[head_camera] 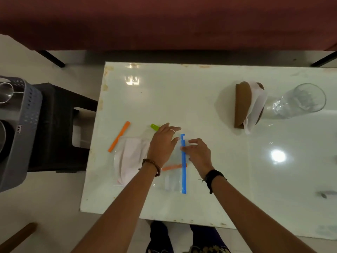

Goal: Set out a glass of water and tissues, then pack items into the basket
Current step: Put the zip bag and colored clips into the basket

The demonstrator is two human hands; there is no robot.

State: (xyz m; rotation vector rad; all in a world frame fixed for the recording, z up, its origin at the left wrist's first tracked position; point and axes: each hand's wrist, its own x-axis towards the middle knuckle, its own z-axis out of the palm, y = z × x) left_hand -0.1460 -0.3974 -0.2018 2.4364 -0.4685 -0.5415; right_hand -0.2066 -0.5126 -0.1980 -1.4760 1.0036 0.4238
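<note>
left hand (pixel 162 143) lies flat on the clear bag (pixel 173 177); right hand (pixel 197 152) pinches its blue zip strip (pixel 183 167); basket (pixel 27 125) way off left

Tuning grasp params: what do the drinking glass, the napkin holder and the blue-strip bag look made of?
Drinking glass: clear glass, glossy; see-through with bright glints.
Napkin holder: probably wood, matte brown; no shine, though plastic can't be ruled out.
Blue-strip bag: thin clear plastic film, with a stiffer opaque blue closure strip; the table shows through it. The right hand pinches that strip.
</note>
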